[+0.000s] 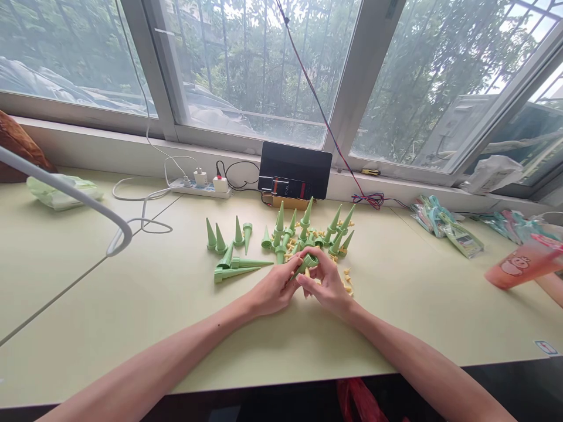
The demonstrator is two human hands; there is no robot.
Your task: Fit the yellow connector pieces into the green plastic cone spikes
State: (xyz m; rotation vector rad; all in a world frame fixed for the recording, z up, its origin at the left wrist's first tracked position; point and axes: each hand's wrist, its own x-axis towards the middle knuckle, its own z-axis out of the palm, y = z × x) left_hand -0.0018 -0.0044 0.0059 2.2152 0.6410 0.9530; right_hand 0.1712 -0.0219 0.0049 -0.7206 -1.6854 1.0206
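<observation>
My left hand (278, 288) is closed around a green plant watering spike (310, 261), its open collar facing up and right. My right hand (328, 283) pinches a small yellow valve (307, 272) against the side of that spike, its fingers also touching the collar. How far the valve sits in the spike, I cannot tell. Just beyond my hands, several green spikes (307, 218) stand point up among scattered yellow valves. To the left, more spikes stand, and a few lie on their sides (237, 273). Loose yellow valves (347, 281) lie right of my right hand.
A dark tablet (295, 167) leans at the window with a phone before it. A power strip (200, 187) with plugs and cables lies back left. Bagged items (448, 225) lie back right. Far right, another person's arm is beside a pink cup (519, 264).
</observation>
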